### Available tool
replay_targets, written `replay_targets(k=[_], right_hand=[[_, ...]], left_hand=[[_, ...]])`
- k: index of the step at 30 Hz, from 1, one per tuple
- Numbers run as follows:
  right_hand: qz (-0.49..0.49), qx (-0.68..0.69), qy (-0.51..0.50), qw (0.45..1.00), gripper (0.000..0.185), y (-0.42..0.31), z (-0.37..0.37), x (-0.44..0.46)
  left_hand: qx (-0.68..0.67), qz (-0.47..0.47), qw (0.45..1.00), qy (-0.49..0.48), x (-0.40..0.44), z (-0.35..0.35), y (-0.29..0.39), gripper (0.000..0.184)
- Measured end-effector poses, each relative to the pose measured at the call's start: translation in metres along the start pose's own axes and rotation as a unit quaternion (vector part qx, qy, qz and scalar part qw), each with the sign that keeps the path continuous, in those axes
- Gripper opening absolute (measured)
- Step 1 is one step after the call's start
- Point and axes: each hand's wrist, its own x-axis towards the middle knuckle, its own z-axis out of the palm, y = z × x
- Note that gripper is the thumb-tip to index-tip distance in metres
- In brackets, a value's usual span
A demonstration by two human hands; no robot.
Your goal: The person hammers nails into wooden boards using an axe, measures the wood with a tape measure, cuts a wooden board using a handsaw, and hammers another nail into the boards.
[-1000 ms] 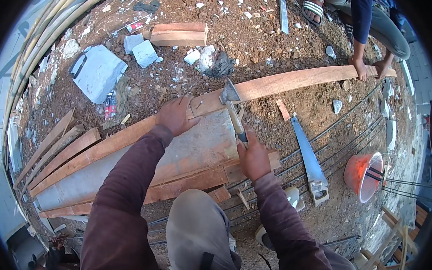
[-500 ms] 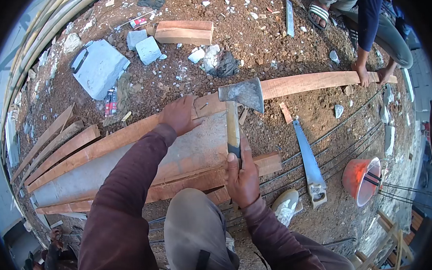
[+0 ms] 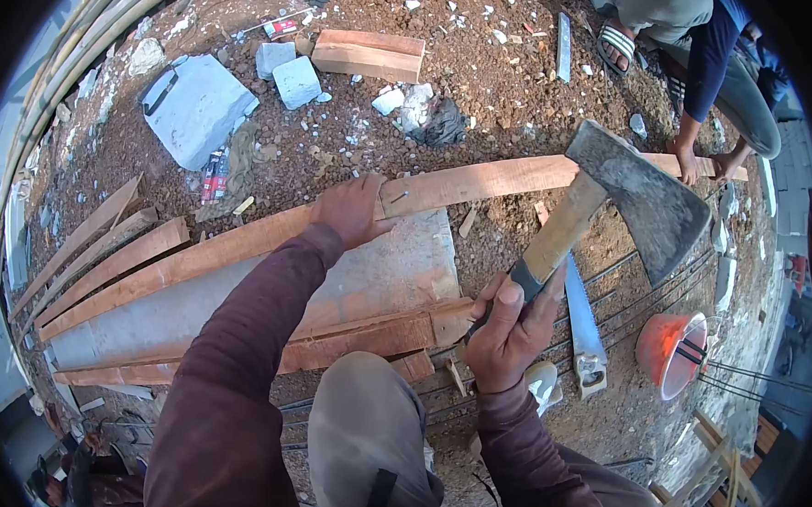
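My right hand (image 3: 511,335) is closed around the dark grip of an axe (image 3: 642,203), whose broad metal head is raised, tilted, over the right part of a long wooden plank (image 3: 476,181). My left hand (image 3: 353,210) lies closed over the same plank, pressing it at a joint with another piece. Just right of those fingers a nail (image 3: 400,198) sticks up at a slant. Under the plank's left half is a grey board (image 3: 411,258), with more timber (image 3: 365,343) along its near side. Another person's hands (image 3: 703,164) grip the plank's far right end.
A handsaw (image 3: 584,327) lies on the ground to the right, by thin metal rods and an orange bucket (image 3: 673,354). Concrete blocks (image 3: 196,108) and a short timber (image 3: 368,55) lie beyond the plank. At the left are several loose wood strips (image 3: 153,248).
The axe has swung up and to the right, from upright beside the nail to tilted over the plank's right part. My left hand stays on the plank, and the view has shifted slightly.
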Motion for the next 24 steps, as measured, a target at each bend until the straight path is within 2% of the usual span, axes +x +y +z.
replay_targets(k=[2, 3, 4, 6, 7, 9, 11, 13, 16, 17, 20, 21, 22, 24], right_hand=[[-0.058, 0.113, 0.026, 0.992, 0.060, -0.001, 0.004, -0.004], [-0.011, 0.007, 0.005, 1.000, 0.059, 0.013, 0.006, -0.019], [0.020, -0.074, -0.079, 0.994, 0.058, 0.028, 0.009, -0.021], [0.080, -0.233, -0.236, 0.940, 0.057, 0.045, 0.014, -0.015], [0.093, -0.213, -0.249, 0.940, 0.057, 0.044, 0.005, -0.005], [0.081, -0.176, -0.146, 0.970, 0.048, 0.034, -0.005, -0.002], [0.057, -0.066, -0.043, 0.995, 0.042, 0.011, -0.010, 0.003], [0.011, 0.121, 0.078, 0.990, 0.040, -0.023, -0.008, 0.017], [-0.037, 0.165, 0.030, 0.985, 0.035, 0.008, 0.013, -0.005], [-0.033, -0.156, -0.056, 0.986, 0.038, 0.035, 0.016, -0.016], [0.093, -0.230, -0.233, 0.940, 0.034, 0.062, -0.001, -0.007], [0.063, -0.279, -0.216, 0.934, 0.028, 0.042, -0.006, 0.002], [0.087, -0.194, -0.165, 0.963, 0.028, 0.020, -0.012, 0.011], [0.138, -0.022, -0.056, 0.989, 0.028, -0.018, -0.018, 0.026]], left_hand=[[-0.011, -0.007, 1.000, -0.021, 0.000, -0.004, 0.001, 0.075], [-0.017, -0.008, 0.999, -0.030, 0.001, -0.007, 0.002, 0.074], [-0.018, -0.013, 0.999, -0.035, 0.001, -0.007, 0.003, 0.073], [-0.019, -0.021, 0.999, -0.044, 0.003, -0.009, 0.003, 0.072], [-0.020, -0.016, 0.999, -0.038, 0.006, -0.010, 0.002, 0.072], [-0.027, -0.012, 0.999, -0.037, 0.002, -0.004, 0.000, 0.072], [-0.026, -0.017, 0.999, -0.038, 0.002, -0.004, 0.000, 0.072], [-0.027, -0.017, 0.999, -0.039, 0.001, -0.005, 0.001, 0.071], [-0.031, -0.015, 0.999, -0.027, 0.002, -0.007, 0.000, 0.071], [-0.028, -0.013, 0.999, -0.022, 0.001, -0.004, -0.002, 0.071], [-0.027, -0.017, 0.999, -0.024, 0.006, -0.013, 0.002, 0.072], [-0.032, -0.026, 0.998, -0.036, 0.001, -0.013, 0.004, 0.072], [-0.031, -0.021, 0.999, -0.033, 0.001, -0.012, 0.003, 0.072], [-0.031, -0.010, 0.999, -0.028, 0.002, -0.008, 0.001, 0.072]])
